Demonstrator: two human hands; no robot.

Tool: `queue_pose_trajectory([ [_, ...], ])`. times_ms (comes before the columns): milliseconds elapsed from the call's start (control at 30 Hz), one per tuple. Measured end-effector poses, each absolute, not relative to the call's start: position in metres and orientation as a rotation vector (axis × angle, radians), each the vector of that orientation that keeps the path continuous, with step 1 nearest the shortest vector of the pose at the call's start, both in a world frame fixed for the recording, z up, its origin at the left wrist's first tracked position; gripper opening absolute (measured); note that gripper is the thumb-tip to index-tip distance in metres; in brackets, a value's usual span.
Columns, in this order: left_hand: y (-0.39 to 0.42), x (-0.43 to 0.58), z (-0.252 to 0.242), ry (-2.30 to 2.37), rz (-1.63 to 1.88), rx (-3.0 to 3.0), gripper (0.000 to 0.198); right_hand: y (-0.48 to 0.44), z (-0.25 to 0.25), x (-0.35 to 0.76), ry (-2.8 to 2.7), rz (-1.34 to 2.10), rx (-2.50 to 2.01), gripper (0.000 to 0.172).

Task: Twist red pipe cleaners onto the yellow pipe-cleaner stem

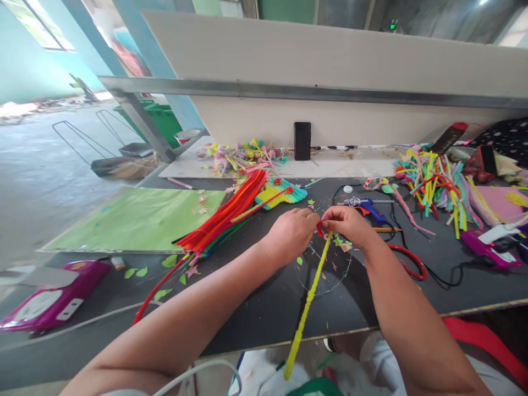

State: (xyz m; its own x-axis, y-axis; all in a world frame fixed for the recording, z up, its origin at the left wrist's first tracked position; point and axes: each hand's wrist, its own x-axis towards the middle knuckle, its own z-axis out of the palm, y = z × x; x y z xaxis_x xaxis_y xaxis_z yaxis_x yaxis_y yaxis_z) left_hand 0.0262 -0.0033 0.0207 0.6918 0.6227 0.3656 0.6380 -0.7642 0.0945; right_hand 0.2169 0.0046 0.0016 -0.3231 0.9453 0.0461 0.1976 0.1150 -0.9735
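My left hand [292,232] and my right hand [348,224] meet over the dark table [256,313], fingers pinched together. Between the fingertips sits a small red piece [320,228], joined to the top of a long yellow-green pipe cleaner [307,305] that hangs down toward me past the table's front edge. Both hands pinch at that joint. A bundle of red, orange and green pipe cleaners [225,217] lies just left of my left hand. A blue glue gun [369,209] rests just behind my right hand.
A green sheet [136,217] lies at left, a pink box [53,300] at the near left corner. A heap of mixed pipe cleaners [433,181] fills the right side. A black phone [302,141] leans on the white back panel. Red-handled scissors [406,261] lie by my right wrist.
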Motion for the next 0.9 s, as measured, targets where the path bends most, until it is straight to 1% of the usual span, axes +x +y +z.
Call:
queue_pose_trajectory([
  [100, -0.003, 0.026, 0.021, -0.996, -0.514, -2.818, 0.021, 0.005, 0.001, 0.216, -1.652, 1.259, -1.142, 0.021],
  [300, 0.002, 0.025, 0.016, -0.943, -0.490, -2.836, 0.023, 0.006, -0.003, 0.214, -1.629, 1.269, -1.141, 0.021],
  [500, 0.005, 0.024, 0.008, -0.946, -0.714, -2.871, 0.022, 0.005, 0.000, 0.212, -1.576, 1.239, -1.161, 0.020],
  [667, 0.005, 0.030, 0.007, -1.155, -1.005, -2.903, 0.022, 0.004, 0.001, 0.210, -1.557, 1.238, -1.139, 0.023],
  [767, 0.006, 0.032, 0.009, -1.237, -1.010, -2.941, 0.020, 0.005, -0.001, 0.211, -1.568, 1.232, -1.146, 0.022],
  [900, 0.007, 0.030, 0.013, -1.196, -0.956, -3.010, 0.020, 0.005, -0.003, 0.211, -1.577, 1.230, -1.184, 0.020],
])
